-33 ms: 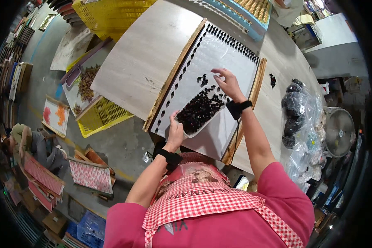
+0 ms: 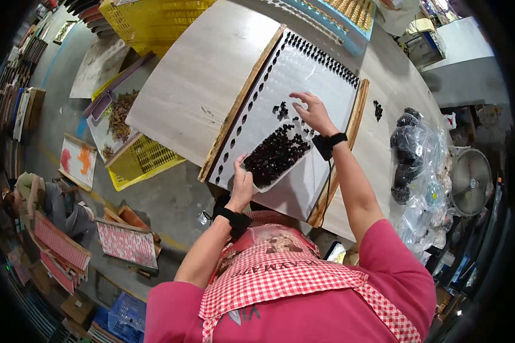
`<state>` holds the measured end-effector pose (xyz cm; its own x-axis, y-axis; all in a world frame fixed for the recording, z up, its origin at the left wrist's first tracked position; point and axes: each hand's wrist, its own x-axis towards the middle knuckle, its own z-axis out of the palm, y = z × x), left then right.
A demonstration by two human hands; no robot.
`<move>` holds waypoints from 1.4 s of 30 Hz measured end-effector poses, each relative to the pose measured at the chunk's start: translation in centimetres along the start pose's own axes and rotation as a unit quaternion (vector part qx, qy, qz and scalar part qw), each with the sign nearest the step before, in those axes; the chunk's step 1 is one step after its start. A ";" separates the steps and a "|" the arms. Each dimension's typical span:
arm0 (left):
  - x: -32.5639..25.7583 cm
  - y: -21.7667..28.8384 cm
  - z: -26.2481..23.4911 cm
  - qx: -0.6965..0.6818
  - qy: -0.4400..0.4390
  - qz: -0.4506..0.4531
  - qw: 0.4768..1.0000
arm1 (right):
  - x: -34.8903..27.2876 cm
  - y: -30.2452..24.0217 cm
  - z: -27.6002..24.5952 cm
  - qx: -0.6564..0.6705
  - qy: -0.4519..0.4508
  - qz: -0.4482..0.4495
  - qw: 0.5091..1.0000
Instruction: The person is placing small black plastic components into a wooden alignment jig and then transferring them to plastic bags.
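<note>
Fingers of left hand (image 2: 242,186) grip near corner of small white tray (image 2: 277,153) heaped with dark pieces; right hand (image 2: 315,113), fingers spread, hovers over loose cluster (image 2: 280,110) on perforated board (image 2: 294,114) near desk's (image 2: 200,86) front edge. No visible shift.

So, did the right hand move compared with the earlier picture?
No. The right hand lies at the same place on the perforated white board, beside the small tray of dark pieces that the left hand holds.

Hands (image 2: 241,186) at tray (image 2: 276,154) of dark pieces (image 2: 274,150)
</note>
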<state>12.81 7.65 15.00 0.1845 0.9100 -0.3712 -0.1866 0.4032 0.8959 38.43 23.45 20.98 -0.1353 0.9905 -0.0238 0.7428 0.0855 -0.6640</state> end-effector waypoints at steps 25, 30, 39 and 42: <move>-1.7 0.4 -1.4 0.247 0.059 -0.016 0.967 | -2.0 1.0 4.0 -0.184 -0.099 -0.149 0.966; -1.4 0.2 -1.3 0.280 0.065 -0.009 0.958 | -3.7 1.8 1.9 -0.122 -0.211 -0.070 0.967; 0.6 1.9 1.6 0.320 0.043 -0.014 0.946 | -2.4 5.7 1.6 -0.226 -0.022 0.197 0.954; 1.2 1.2 1.7 0.322 0.052 0.010 0.945 | -2.9 4.0 4.2 -0.238 0.002 0.133 0.962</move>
<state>14.41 9.04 16.07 0.0850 0.9349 -0.3445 0.4440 0.2740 0.8531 39.02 20.43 15.22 0.1030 0.9845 -0.1421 0.9673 -0.1324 -0.2164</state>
